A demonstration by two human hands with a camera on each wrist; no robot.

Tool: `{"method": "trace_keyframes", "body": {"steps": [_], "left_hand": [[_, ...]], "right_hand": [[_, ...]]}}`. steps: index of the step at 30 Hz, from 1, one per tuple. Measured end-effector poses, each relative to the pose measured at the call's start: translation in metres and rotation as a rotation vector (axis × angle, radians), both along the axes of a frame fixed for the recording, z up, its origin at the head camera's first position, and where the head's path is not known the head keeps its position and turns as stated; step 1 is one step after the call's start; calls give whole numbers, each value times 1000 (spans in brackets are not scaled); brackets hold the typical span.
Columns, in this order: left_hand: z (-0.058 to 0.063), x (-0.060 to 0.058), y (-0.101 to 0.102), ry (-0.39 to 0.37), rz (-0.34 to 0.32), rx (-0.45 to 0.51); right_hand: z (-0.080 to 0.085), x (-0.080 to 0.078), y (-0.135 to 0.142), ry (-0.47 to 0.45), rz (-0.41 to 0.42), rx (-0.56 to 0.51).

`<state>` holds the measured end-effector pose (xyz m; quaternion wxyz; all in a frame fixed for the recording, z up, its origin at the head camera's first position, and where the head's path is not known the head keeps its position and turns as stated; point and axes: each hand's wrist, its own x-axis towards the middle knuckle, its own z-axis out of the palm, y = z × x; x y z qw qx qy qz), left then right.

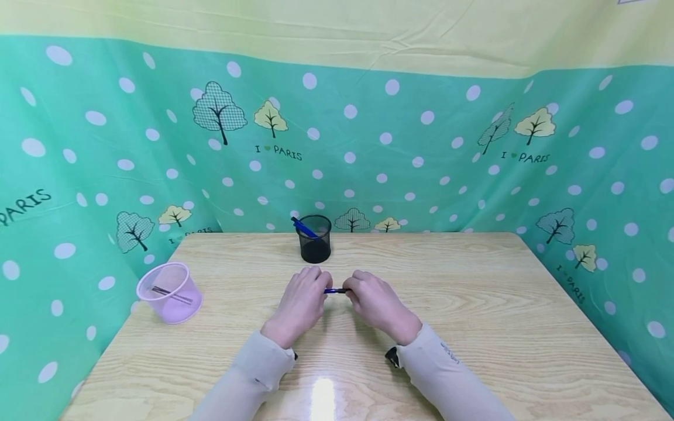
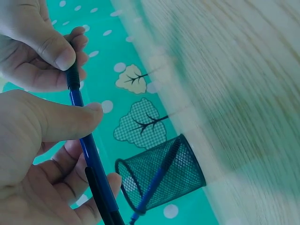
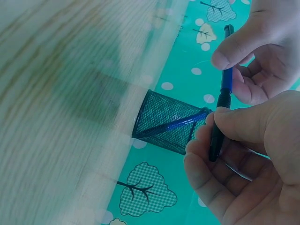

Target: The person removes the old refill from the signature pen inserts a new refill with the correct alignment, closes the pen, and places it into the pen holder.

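Between the two hands, low over the middle of the table, is a blue pen (image 2: 90, 147) with a black grip and a black clip. My left hand (image 1: 301, 303) pinches its blue barrel between thumb and fingers. At the other end, my right hand (image 1: 380, 305) pinches the black grip section (image 3: 221, 112) near the tip. Behind the hands stands a black mesh pen holder (image 1: 316, 248) with another blue pen (image 1: 305, 228) leaning inside it, also visible in both wrist views.
A pink pen holder (image 1: 176, 310) with dark slim items inside stands at the left of the wooden table (image 1: 474, 304). A green dotted curtain (image 1: 368, 128) encloses the back and sides.
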<state>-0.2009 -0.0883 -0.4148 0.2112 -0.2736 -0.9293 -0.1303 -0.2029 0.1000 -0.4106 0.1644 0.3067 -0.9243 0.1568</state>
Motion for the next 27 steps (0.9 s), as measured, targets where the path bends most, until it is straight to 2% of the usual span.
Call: {"method": "trace_keyframes", "body": {"steps": [7,27], "left_hand": [[-1,1,-1,11,-7,-8],[2,2,2,-56,26,-82]], "right_hand": [[1,1,0,5,1,2],[2,1,1,6,-2,2]]}}
